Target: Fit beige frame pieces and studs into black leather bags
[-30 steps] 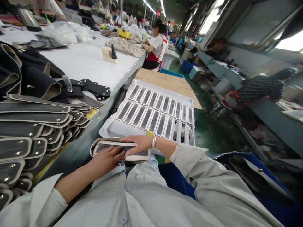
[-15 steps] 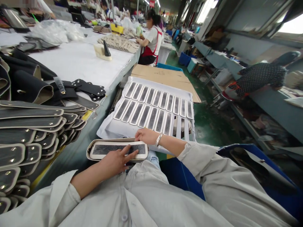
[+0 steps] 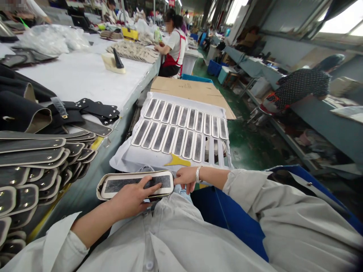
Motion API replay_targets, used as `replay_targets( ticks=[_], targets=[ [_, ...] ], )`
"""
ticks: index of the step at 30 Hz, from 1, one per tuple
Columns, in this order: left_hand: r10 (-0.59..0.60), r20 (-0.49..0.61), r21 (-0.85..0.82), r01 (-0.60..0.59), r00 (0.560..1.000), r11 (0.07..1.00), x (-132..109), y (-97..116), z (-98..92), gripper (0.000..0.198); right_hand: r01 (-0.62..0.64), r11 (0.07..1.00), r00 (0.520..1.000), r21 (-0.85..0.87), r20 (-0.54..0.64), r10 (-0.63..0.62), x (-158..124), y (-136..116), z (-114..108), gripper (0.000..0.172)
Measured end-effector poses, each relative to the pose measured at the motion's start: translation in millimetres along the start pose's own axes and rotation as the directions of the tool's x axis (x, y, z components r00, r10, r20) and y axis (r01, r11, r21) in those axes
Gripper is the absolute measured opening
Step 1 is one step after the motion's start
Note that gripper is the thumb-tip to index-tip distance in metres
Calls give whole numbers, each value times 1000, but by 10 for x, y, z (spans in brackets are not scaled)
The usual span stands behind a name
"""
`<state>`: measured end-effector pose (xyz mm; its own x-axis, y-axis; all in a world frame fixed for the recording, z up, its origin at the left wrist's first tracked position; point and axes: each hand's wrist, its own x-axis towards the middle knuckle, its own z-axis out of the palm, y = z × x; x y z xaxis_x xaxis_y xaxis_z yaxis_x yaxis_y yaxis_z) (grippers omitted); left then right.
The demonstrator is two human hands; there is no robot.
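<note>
On the person's lap, just below the near edge of the white sheet, lies a small stack of oblong pieces, each with a cream border around a dark grey middle. It lies lengthwise, left to right, and roughly level. The left hand lies flat on top of the stack with its fingers stretched out and spread, not curled around anything, the fingertips on the grey middle. The right hand, with a bracelet at the wrist, sits at the stack's right end, its fingers bent downward and touching that end; whether they pinch it I cannot tell.

Just beyond the hands, the white sheet carries two rows of like pieces laid side by side, and a yellow scrap rests near its front edge. Behind the sheet lies flat cardboard. To the left, on the long work table, dark straps with metal studs lie fanned in a pile. A blue bin stands by the person's right side. Farther along the table a co-worker in a red apron sits at work, and a person in dotted clothing leans over a bench on the right.
</note>
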<state>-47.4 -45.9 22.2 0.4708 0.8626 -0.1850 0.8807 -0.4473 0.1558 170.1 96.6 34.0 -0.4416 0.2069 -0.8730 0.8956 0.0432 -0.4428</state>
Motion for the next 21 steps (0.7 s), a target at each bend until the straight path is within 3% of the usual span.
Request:
replay_targets(
  ticks=[4, 12, 17, 21],
  targets=[
    [-28, 30, -1, 28, 999, 1000, 44, 31, -22, 79, -69, 997, 998, -37, -10, 69, -21, -71, 58, 27],
    [-47, 106, 26, 44, 993, 999, 165, 82, -87, 73, -53, 997, 988, -61, -149, 44, -131, -110, 118, 29],
    [-31, 153, 38, 25, 988, 999, 177, 96, -115, 76, 7, 1000, 981, -1, -191, -7, -251, -140, 181, 30],
    [-9, 110, 33, 5, 994, 999, 177, 80, -91, 68, 24, 995, 983, 97, -185, -6, -317, -116, 157, 37]
  ],
)
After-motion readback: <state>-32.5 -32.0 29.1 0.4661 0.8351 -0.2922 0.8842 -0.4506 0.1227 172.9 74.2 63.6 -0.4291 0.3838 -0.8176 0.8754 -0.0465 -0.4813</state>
